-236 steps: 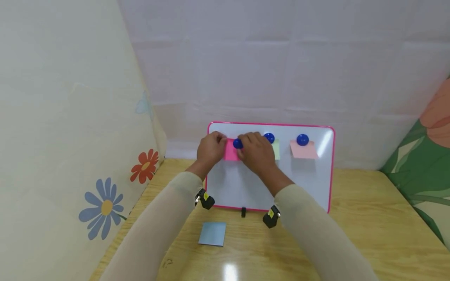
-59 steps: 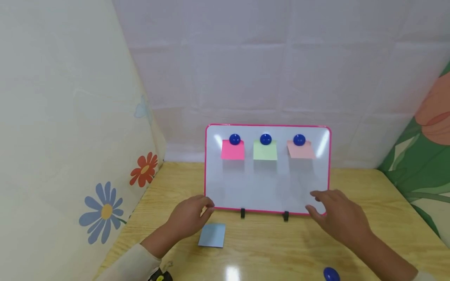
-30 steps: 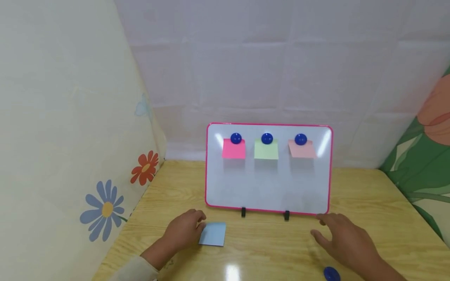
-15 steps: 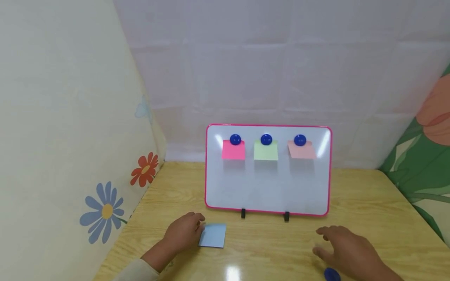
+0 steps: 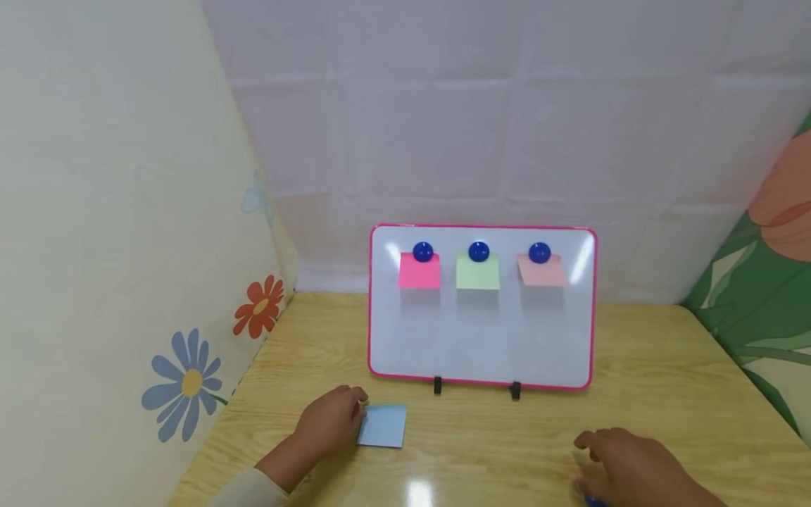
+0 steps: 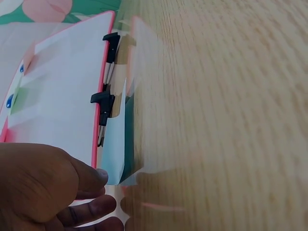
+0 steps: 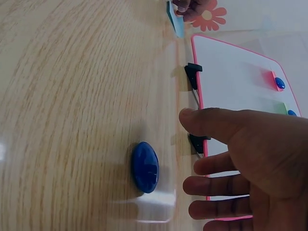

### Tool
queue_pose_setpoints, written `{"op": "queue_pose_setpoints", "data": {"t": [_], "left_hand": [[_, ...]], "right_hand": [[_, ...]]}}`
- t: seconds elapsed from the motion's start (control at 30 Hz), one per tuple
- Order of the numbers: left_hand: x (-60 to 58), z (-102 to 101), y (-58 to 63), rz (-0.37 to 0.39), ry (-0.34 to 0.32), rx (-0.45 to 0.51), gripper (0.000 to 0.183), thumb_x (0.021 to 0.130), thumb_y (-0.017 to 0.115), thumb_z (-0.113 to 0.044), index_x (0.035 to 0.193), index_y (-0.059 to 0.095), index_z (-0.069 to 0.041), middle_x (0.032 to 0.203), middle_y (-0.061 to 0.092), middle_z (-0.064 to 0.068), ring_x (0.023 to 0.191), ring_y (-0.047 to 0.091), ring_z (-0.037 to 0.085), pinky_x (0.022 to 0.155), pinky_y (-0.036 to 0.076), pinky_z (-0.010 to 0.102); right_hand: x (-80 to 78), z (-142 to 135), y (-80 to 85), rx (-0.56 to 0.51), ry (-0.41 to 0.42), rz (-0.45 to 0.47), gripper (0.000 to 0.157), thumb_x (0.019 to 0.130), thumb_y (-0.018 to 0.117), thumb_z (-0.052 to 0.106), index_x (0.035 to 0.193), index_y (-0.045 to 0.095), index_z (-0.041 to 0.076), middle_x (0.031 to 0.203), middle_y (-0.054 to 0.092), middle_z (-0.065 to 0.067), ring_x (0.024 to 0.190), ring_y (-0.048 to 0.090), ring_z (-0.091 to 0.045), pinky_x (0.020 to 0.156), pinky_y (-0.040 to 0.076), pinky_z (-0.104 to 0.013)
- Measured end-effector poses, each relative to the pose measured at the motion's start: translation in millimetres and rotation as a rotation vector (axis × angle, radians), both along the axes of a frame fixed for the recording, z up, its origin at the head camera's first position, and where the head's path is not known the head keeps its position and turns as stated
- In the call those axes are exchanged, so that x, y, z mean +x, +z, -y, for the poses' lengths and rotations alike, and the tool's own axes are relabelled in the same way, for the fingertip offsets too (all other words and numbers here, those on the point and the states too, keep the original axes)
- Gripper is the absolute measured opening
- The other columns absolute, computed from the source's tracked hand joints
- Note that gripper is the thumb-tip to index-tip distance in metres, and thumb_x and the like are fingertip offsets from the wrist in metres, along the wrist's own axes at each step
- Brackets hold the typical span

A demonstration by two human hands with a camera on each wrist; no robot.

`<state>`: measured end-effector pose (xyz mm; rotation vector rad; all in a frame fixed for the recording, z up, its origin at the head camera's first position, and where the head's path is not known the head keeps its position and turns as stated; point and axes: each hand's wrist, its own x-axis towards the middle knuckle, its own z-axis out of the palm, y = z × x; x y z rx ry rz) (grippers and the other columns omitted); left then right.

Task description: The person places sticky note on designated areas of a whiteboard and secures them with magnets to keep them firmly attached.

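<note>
A light blue sticky note (image 5: 383,425) lies on the table. My left hand (image 5: 331,421) is at its left edge, and in the left wrist view the thumb and curled fingers pinch the near corner of the note (image 6: 115,149). Lower right in the head view, my right hand (image 5: 636,468) hovers with spread, slightly bent fingers and nothing in them. Partly covered by that hand is a round blue magnet (image 5: 594,501). In the right wrist view the magnet (image 7: 145,167) sits on the table, apart from the right hand (image 7: 255,159).
A pink-framed whiteboard (image 5: 481,338) stands on black feet (image 5: 516,390) at the back. Three blue magnets hold a hot pink note (image 5: 419,273), a green note (image 5: 478,273) and a pale pink note (image 5: 543,272) on it. Flowered cloth (image 5: 184,211) hangs at the sides.
Both hands have left the board, where a magnet now holds the hot pink note. The left has come down to the blue note; the right has moved down toward the loose magnet.
</note>
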<state>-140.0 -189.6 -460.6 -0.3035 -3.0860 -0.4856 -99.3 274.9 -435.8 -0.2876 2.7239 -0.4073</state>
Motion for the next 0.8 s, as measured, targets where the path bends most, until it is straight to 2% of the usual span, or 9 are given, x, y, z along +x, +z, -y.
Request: {"op": "queue_pose_setpoints", "data": {"t": [0.1,0.37,0.57,0.8], "left_hand": [[0.0,0,-0.1,-0.009,0.000,-0.001,0.015,0.092,0.073,-0.013,0.106,0.073,-0.010,0.085,0.062,-0.002,0.071,0.055,0.010,0.064,0.050,0.034],[-1.1,-1,-0.9,-0.037,-0.004,-0.013,0.012,0.091,0.071,-0.010,0.103,0.074,-0.012,0.085,0.063,-0.002,0.073,0.059,0.012,0.065,0.052,0.036],[-3.5,1,-4.0,-0.020,-0.001,-0.023,0.009,0.093,0.070,-0.010,0.100,0.074,-0.014,0.085,0.063,-0.004,0.073,0.059,0.011,0.066,0.053,0.034],[-3.2,1,-4.7,-0.020,-0.003,-0.027,0.005,0.093,0.071,-0.010,0.096,0.073,-0.014,0.082,0.060,-0.004,0.072,0.057,0.011,0.065,0.051,0.034]], "right_hand": [[1.1,-1,-2.8,-0.007,0.010,0.016,0.048,0.077,0.087,0.049,0.110,0.070,0.018,0.092,0.064,0.008,0.086,0.061,-0.015,0.075,0.053,-0.048],[0.4,-3,-11.5,0.014,-0.010,0.130,0.047,0.076,0.087,0.050,0.105,0.071,0.017,0.087,0.062,0.007,0.080,0.057,-0.015,0.075,0.053,-0.049],[1.8,-3,-14.0,0.007,-0.031,0.200,0.043,0.076,0.088,0.049,0.100,0.071,0.017,0.084,0.060,0.004,0.076,0.054,-0.020,0.073,0.052,-0.048],[5.8,-1,-16.1,0.011,-0.006,0.162,0.033,0.075,0.089,0.041,0.088,0.067,0.021,0.078,0.056,0.004,0.071,0.050,-0.020,0.066,0.048,-0.044]]}}
